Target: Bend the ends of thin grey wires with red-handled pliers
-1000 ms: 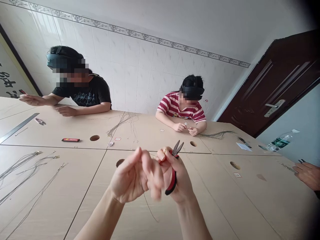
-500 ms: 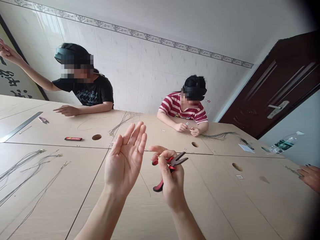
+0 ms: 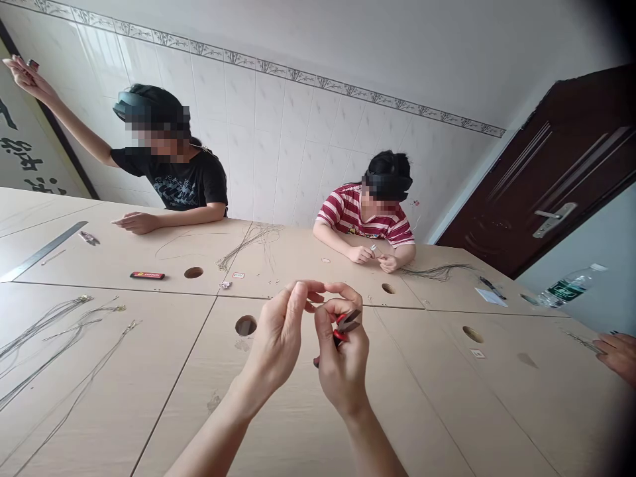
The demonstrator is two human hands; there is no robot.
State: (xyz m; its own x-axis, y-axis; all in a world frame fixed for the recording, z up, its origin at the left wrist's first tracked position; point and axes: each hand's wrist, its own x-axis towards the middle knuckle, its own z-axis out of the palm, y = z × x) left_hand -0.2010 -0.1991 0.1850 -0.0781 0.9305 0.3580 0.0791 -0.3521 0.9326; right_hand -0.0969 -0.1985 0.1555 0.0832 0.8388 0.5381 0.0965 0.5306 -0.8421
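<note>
Above the middle of the table, my right hand (image 3: 342,361) is wrapped round small pliers (image 3: 348,322) with red-and-black handles. Their jaws point up and to the right, slightly apart. My left hand (image 3: 278,334) is beside it, turned thumb side up, with its fingers bent toward the outstretched forefinger of my right hand. The fingertips of both hands meet or nearly meet. My left thumb lies against the fingers; whatever thin thing may be between them I cannot make out.
Bundles of thin wire or cord (image 3: 64,344) lie at the left. Across the wooden table (image 3: 278,424) sit two people. A red-and-black box cutter or lighter-like object (image 3: 148,275), a metal ruler (image 3: 44,252), a hole (image 3: 245,325) and a bottle (image 3: 571,285) are around. Another person's hand (image 3: 616,354) is at right.
My left hand has turned from an open, upward palm to bent fingers, closing in on my right hand. The pliers have tilted in my right hand. The far-left person's arm is raised higher.
</note>
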